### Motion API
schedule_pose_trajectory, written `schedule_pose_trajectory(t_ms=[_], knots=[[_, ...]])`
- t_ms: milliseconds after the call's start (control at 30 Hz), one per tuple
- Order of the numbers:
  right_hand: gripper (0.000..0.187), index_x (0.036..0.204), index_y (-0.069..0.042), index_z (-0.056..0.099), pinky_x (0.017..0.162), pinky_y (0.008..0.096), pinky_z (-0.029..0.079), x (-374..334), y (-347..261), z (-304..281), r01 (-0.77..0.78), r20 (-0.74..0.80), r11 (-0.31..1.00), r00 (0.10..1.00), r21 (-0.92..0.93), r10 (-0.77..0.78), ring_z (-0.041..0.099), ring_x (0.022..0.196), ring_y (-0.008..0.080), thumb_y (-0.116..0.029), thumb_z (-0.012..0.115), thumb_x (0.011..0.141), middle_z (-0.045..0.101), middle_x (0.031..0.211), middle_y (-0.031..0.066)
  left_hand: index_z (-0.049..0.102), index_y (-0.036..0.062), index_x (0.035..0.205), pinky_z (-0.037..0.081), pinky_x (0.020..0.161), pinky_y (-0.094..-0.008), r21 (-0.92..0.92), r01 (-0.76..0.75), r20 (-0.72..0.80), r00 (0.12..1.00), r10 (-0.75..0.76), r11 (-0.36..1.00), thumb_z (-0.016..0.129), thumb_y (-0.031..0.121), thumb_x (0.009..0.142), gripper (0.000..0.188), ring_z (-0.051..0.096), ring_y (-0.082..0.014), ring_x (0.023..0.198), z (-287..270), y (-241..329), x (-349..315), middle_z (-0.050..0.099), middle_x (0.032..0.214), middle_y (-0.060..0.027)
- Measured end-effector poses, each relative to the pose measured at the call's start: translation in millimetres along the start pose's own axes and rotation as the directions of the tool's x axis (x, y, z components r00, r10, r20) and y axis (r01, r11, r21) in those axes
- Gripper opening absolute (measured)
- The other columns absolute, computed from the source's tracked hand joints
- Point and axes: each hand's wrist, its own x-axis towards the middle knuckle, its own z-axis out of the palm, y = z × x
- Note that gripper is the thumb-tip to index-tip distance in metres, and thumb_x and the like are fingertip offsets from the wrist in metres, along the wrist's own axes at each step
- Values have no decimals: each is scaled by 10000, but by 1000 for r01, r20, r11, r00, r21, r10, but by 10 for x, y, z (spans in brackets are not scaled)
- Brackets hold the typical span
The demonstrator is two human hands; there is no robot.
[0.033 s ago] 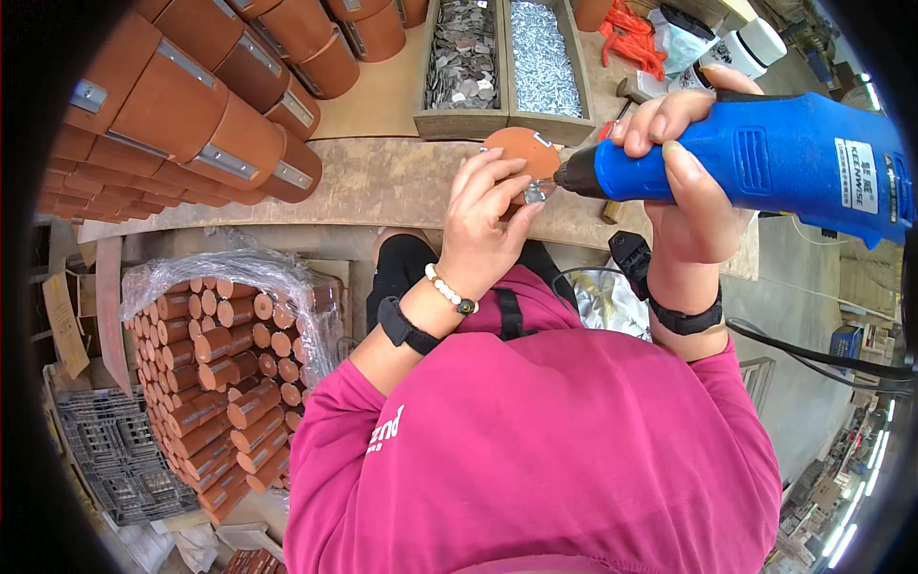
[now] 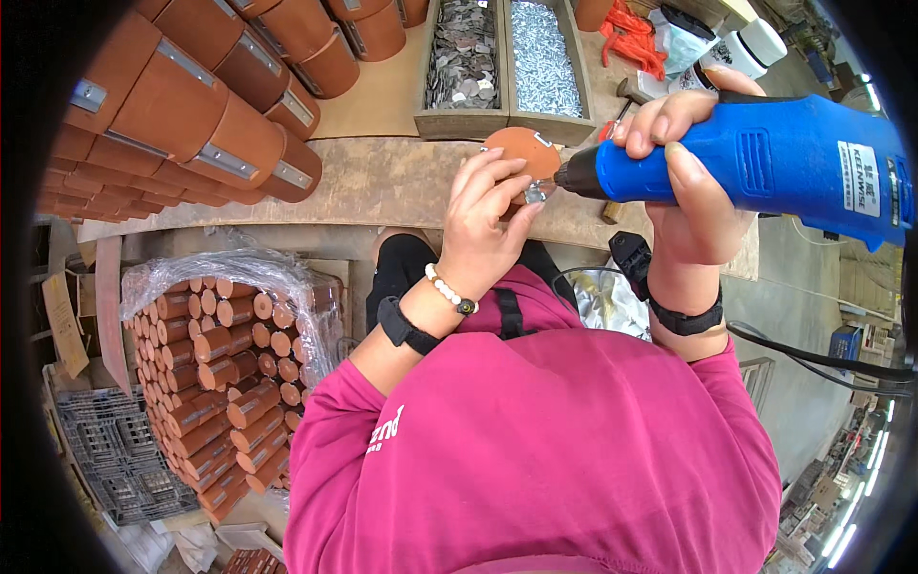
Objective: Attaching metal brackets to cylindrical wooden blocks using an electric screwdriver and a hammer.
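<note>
left hand [image 2: 483,225] fingers pinch the brown disc [image 2: 521,153] while right hand [image 2: 684,191] grips the blue drill [image 2: 765,163], tip pointing sideways just right of those fingers.

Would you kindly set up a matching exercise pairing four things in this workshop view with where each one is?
Things:
1. blue corded power screwdriver
2. round terracotta-coloured disc
3. heap of silver screws
4. short terracotta-coloured cylinders

Places:
A. in a wooden tray at the back of the bench
B. gripped in the right hand
C. stacked under clear plastic wrap, below the bench on the left
D. held at the left hand's fingertips

Pairs: 1-B, 2-D, 3-A, 4-C
</note>
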Motion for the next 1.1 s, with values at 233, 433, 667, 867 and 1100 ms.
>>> schedule_pose_trajectory(t_ms=[233,433,667,867,1100], knots=[[522,1128,5,277,656,335,450,15,-15,33,18,-63,997,998,73,-14,523,666,185,90,499,664,496,752,85,575,27,848,391,840,-362,-17,-3,4,1000,3,1000,676,46,597,271,484,-291,993,5,26,5,560,956,-103],[562,1181,2,216,682,399,417,14,-5,-15,-15,-6,999,1000,-31,14,489,693,213,-52,493,695,469,795,103,572,27,850,390,838,-368,-34,-14,-5,1000,14,999,674,50,598,273,485,-291,987,27,4,53,561,946,-105],[560,1181,13,233,672,407,441,-56,-29,88,-12,-95,994,996,-104,2,518,695,234,18,517,698,499,766,119,553,34,828,362,868,-409,-25,-58,-55,997,57,998,642,78,616,234,476,-305,974,31,-68,-9,547,912,-105],[563,1194,43,216,736,385,340,-130,-3,-311,-62,13,997,998,-47,63,416,745,209,-76,466,704,405,832,113,551,12,788,360,873,-410,-142,-127,-120,987,111,982,646,71,585,232,436,-312,1007,116,-25,-32,510,925,-113],[514,1165,39,243,725,376,337,-38,43,-207,-70,62,995,995,-74,75,407,737,199,-78,458,713,400,821,108,561,10,756,371,847,-381,-136,-94,-141,987,74,986,673,69,550,242,429,-289,1009,83,-52,-81,504,913,-99]])
